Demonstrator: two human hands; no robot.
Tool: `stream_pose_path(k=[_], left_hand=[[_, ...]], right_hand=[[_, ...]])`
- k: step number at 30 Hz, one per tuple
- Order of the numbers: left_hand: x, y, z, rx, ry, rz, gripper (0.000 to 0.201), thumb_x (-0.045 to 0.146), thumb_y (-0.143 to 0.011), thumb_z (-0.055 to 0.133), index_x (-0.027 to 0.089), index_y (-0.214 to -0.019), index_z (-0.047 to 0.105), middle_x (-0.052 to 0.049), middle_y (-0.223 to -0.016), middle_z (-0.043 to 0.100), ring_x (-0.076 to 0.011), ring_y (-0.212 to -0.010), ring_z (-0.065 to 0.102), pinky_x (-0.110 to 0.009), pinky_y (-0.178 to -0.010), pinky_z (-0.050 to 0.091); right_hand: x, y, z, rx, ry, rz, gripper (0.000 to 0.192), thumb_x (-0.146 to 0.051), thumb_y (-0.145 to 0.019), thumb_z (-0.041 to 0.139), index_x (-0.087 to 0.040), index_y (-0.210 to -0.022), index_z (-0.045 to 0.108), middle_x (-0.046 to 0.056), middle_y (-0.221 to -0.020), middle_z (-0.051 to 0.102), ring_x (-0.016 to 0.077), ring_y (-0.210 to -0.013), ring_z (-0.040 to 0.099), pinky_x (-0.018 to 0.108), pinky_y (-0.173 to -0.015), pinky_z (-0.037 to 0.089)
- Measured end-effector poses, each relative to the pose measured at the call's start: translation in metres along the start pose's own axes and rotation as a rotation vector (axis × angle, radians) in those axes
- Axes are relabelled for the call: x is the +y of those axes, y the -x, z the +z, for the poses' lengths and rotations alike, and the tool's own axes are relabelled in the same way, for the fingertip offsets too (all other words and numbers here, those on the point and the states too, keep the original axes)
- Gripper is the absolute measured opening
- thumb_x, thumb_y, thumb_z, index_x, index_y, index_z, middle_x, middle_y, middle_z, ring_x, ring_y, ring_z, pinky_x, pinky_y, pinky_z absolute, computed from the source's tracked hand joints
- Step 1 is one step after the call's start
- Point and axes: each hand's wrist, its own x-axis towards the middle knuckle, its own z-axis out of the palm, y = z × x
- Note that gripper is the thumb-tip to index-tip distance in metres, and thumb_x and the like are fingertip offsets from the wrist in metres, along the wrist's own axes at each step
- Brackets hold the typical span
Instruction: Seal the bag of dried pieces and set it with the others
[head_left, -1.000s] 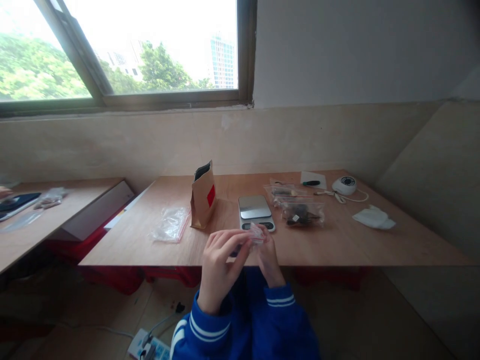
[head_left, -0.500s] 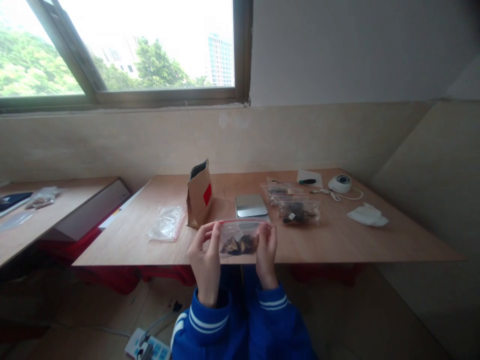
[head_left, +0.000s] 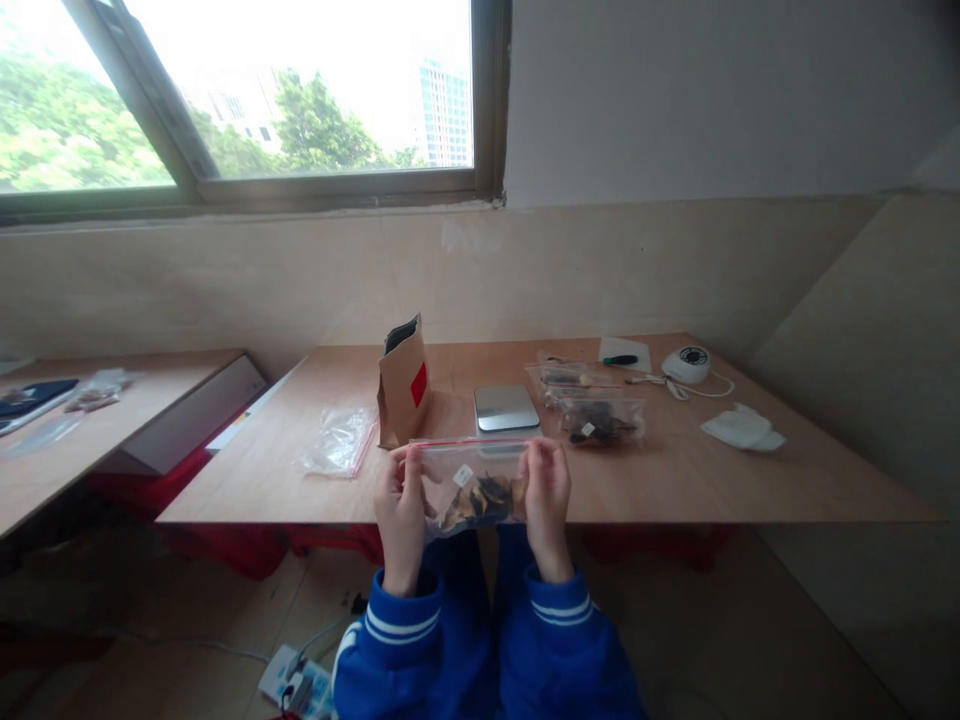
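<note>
Hanging between both hands [head_left: 400,505] [head_left: 547,492], seemingly sealed bag [head_left: 484,492]

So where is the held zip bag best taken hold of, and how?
The zip bag is probably best pinched at its two upper corners, one from each side: its red-lined top edge is stretched nearly level, with the dark and tan pieces gathered low.

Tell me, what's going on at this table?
A person's left hand and right hand hold a clear zip bag by its sides near the top, at the near edge of the table. Dark and tan pieces lie inside. Beyond it sits a silver-topped scale, with an open paper bag standing to its left and filled plastic bags to its right.
</note>
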Motion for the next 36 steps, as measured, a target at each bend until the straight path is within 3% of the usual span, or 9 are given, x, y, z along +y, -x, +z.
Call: stream_pose_path(k=[3, 8, 13, 20, 25, 30, 36], left_hand=[[-0.003, -0.004, 0.001, -0.042, 0.072, -0.045, 0.036, 0.052, -0.083, 0.056, 0.017, -0.086, 0.06, 0.005, -0.056, 0.056, -0.0036, -0.032, 0.037, -0.016, -0.03, 0.027], [-0.005, -0.004, 0.001, -0.133, 0.175, -0.085, 0.034, 0.047, -0.078, 0.063, 0.017, -0.091, 0.06, -0.001, -0.083, 0.068, -0.003, -0.037, 0.046, -0.016, -0.031, 0.031], [-0.001, -0.001, -0.002, -0.116, 0.183, -0.081, 0.031, 0.047, -0.078, 0.063, 0.018, -0.086, 0.054, 0.001, -0.079, 0.064, -0.0026, -0.035, 0.045, -0.014, -0.028, 0.03], [-0.008, -0.006, -0.008, -0.131, 0.147, -0.053, 0.032, 0.047, -0.078, 0.063, 0.018, -0.088, 0.054, 0.0, -0.083, 0.065, -0.0043, -0.035, 0.049, -0.015, -0.027, 0.031], [-0.008, -0.005, -0.006, -0.16, 0.139, -0.087, 0.032, 0.047, -0.078, 0.063, 0.018, -0.087, 0.055, 0.002, -0.078, 0.065, -0.0024, -0.031, 0.044, -0.015, -0.026, 0.026], [-0.007, -0.003, -0.009, -0.162, 0.111, -0.107, 0.031, 0.047, -0.078, 0.063, 0.019, -0.084, 0.053, 0.009, -0.049, 0.051, -0.0053, -0.026, 0.04, -0.016, -0.026, 0.027], [-0.009, -0.004, -0.011, -0.163, 0.117, -0.073, 0.027, 0.044, -0.078, 0.063, 0.02, -0.085, 0.055, 0.009, -0.051, 0.052, -0.006, -0.031, 0.045, -0.016, -0.031, 0.031]], right_hand=[[0.001, -0.002, -0.004, 0.013, 0.011, 0.014, 0.026, -0.047, -0.087, 0.054, -0.021, -0.084, 0.055, -0.005, -0.063, 0.047, 0.0107, -0.057, 0.046, 0.023, -0.056, 0.04], [0.006, -0.005, -0.01, 0.053, 0.036, 0.031, 0.028, -0.048, -0.086, 0.056, -0.021, -0.09, 0.058, -0.004, -0.067, 0.05, 0.0111, -0.059, 0.048, 0.022, -0.057, 0.041], [0.007, -0.006, -0.012, -0.016, 0.05, 0.033, 0.028, -0.047, -0.087, 0.055, -0.02, -0.09, 0.061, -0.004, -0.065, 0.05, 0.0108, -0.055, 0.047, 0.022, -0.053, 0.04], [0.004, -0.012, -0.015, -0.033, 0.056, -0.013, 0.025, -0.044, -0.082, 0.061, -0.019, -0.084, 0.064, -0.002, -0.065, 0.056, 0.0116, -0.058, 0.052, 0.025, -0.059, 0.046], [0.003, -0.013, -0.018, -0.021, 0.047, 0.004, 0.026, -0.045, -0.078, 0.065, -0.019, -0.081, 0.064, -0.001, -0.066, 0.059, 0.0117, -0.057, 0.053, 0.024, -0.054, 0.045], [0.005, -0.013, -0.021, -0.03, 0.061, 0.033, 0.029, -0.046, -0.076, 0.067, -0.018, -0.08, 0.064, -0.001, -0.066, 0.06, 0.0103, -0.052, 0.049, 0.021, -0.045, 0.039], [0.0, -0.013, -0.027, -0.047, 0.063, 0.013, 0.026, -0.045, -0.078, 0.066, -0.019, -0.077, 0.062, -0.003, -0.063, 0.057, 0.0079, -0.046, 0.043, 0.021, -0.043, 0.036]])
